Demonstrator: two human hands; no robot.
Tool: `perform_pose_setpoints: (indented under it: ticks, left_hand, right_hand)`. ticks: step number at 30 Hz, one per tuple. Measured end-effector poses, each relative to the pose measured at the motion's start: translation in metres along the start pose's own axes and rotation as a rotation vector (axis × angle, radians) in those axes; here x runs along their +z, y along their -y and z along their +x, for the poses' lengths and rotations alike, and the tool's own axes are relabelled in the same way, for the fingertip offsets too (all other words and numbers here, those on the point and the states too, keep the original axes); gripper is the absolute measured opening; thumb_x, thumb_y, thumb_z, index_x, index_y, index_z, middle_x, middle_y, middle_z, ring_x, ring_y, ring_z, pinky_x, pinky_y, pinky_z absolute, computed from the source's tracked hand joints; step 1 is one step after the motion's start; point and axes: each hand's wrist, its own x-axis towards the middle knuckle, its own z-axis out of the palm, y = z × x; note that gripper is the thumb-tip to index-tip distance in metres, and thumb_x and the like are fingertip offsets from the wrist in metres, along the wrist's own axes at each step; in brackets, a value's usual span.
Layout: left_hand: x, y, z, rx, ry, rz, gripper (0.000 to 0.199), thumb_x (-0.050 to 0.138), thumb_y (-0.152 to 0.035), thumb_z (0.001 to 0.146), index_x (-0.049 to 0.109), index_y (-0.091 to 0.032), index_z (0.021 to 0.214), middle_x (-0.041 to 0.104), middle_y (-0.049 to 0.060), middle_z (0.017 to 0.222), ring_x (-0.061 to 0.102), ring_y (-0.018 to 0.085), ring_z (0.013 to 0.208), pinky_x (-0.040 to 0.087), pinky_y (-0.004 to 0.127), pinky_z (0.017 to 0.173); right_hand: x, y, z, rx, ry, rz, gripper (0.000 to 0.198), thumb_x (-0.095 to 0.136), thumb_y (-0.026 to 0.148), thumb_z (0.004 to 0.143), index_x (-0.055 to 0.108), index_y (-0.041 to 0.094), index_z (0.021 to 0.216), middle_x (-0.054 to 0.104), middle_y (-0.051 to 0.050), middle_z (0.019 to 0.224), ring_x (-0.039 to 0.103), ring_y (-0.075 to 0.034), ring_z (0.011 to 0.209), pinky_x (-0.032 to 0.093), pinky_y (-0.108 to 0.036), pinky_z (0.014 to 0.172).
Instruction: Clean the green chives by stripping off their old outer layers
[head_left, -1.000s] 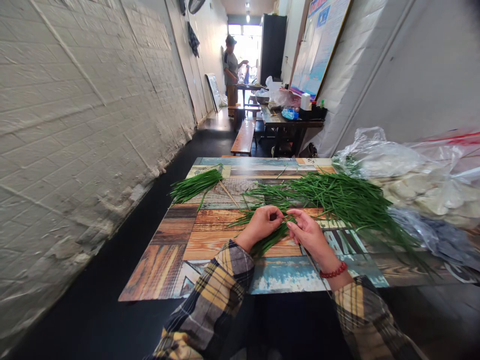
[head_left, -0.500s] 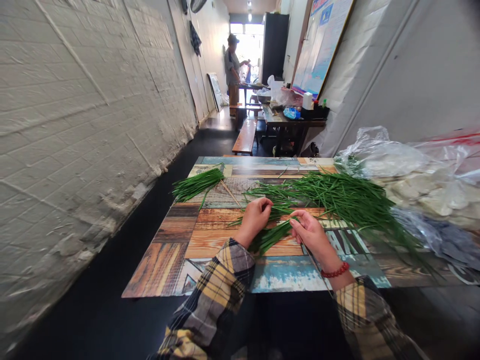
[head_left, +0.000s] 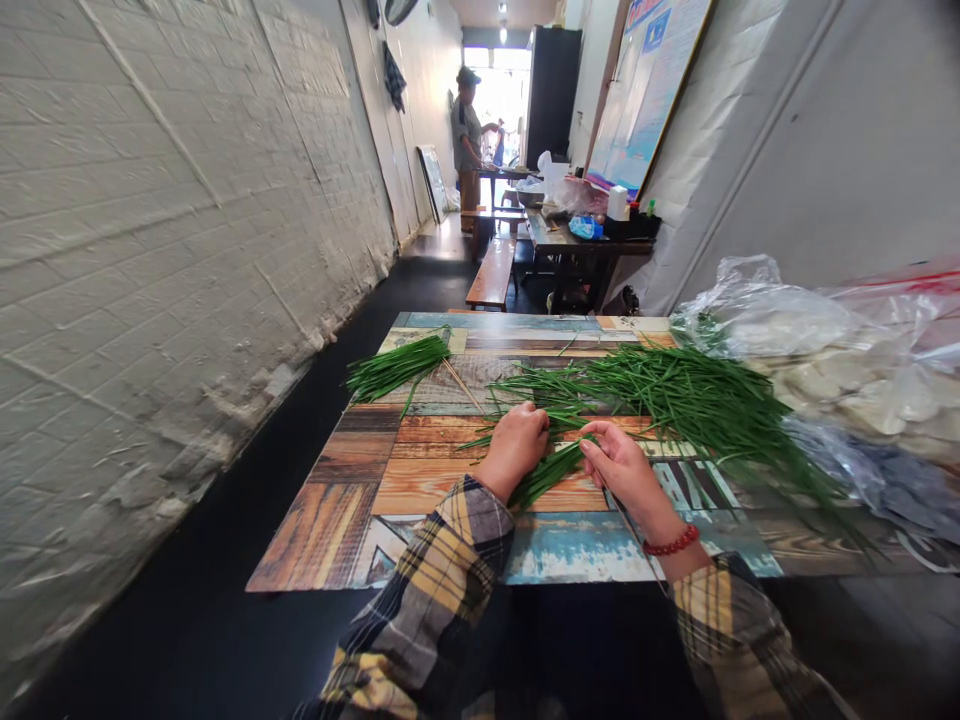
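Observation:
My right hand [head_left: 616, 462], a red bead bracelet at its wrist, pinches the end of a small bundle of chives [head_left: 553, 472]. A thin skewer [head_left: 628, 522] runs from under those fingers back toward the wrist. My left hand [head_left: 517, 442] is curled with knuckles up, close to the bundle and touching the loose chives around it. Its fingertips are turned away, so what they grip is hidden. A large heap of loose chives [head_left: 675, 390] spreads across the table behind and right of my hands. At the far left lies a neat chive bundle [head_left: 397, 368] with thin sticks [head_left: 459, 378] beside it.
The patterned table [head_left: 330, 540] has its front edge just before me. Clear plastic bags [head_left: 840, 350] with pale contents crowd its right side. Beyond stand a bench [head_left: 493, 272] and a cluttered second table [head_left: 551, 232]. A person in a cap [head_left: 468, 130] stands farther back.
My left hand has moved slightly right and down, turning its knuckles up over the chives. The right hand keeps its place and its hold on the bundle.

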Motion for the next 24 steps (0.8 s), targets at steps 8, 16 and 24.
perform_pose_setpoints:
  ticks: [8, 16, 24]
  left_hand:
    - [0.004, 0.002, 0.003, 0.010, -0.081, -0.136, 0.013, 0.049, -0.010, 0.077, 0.060, -0.017, 0.074, 0.058, 0.006, 0.080, 0.054, 0.017, 0.077, 0.040, 0.027, 0.069]
    - [0.009, 0.005, 0.011, -0.036, -0.099, -0.551, 0.014, 0.050, -0.006, 0.071, 0.060, -0.014, 0.076, 0.055, -0.001, 0.065, 0.048, 0.010, 0.062, 0.037, 0.021, 0.060]
    - [0.007, 0.001, 0.010, -0.034, -0.057, -0.623, 0.022, 0.047, -0.004, 0.070, 0.066, -0.013, 0.077, 0.059, 0.001, 0.068, 0.049, 0.011, 0.064, 0.037, 0.022, 0.061]
  right_hand:
    - [-0.001, 0.000, 0.000, -0.003, 0.019, -0.031, 0.039, 0.059, 0.045, 0.080, 0.049, 0.019, 0.108, 0.054, 0.007, 0.052, 0.043, -0.008, 0.036, 0.031, -0.019, 0.037]
    - [-0.002, 0.000, 0.001, -0.002, 0.028, -0.053, 0.036, 0.057, 0.045, 0.081, 0.052, 0.019, 0.105, 0.054, 0.006, 0.052, 0.044, -0.008, 0.036, 0.031, -0.019, 0.036]
    - [-0.001, 0.001, 0.001, -0.008, 0.024, -0.034, 0.034, 0.056, 0.043, 0.082, 0.053, 0.018, 0.106, 0.053, 0.006, 0.052, 0.043, -0.007, 0.036, 0.031, -0.019, 0.036]
